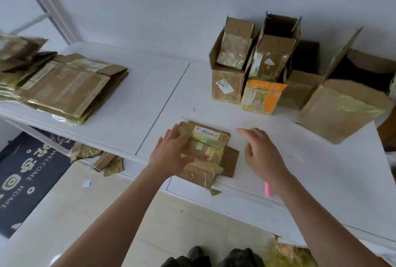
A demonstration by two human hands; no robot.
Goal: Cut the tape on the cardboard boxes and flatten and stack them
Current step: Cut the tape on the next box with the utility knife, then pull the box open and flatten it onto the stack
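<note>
One flattened brown cardboard box with yellowed tape and a white label (204, 151) lies at the near edge of the white table (132, 103), a flap overhanging. Left hand (171, 155) presses it flat, fingers spread, probably to hold the fold. Right hand (262, 155) hovers just right, relaxed, holding nothing. Flattened stack (64, 86) far left; upright taped boxes (267, 69) far right; bare tabletop between.

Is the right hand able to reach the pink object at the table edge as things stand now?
Probably yes. The pink object lies on the white table just beneath the right hand's wrist. That hand is open, holds nothing, and nothing covers the object.
</note>
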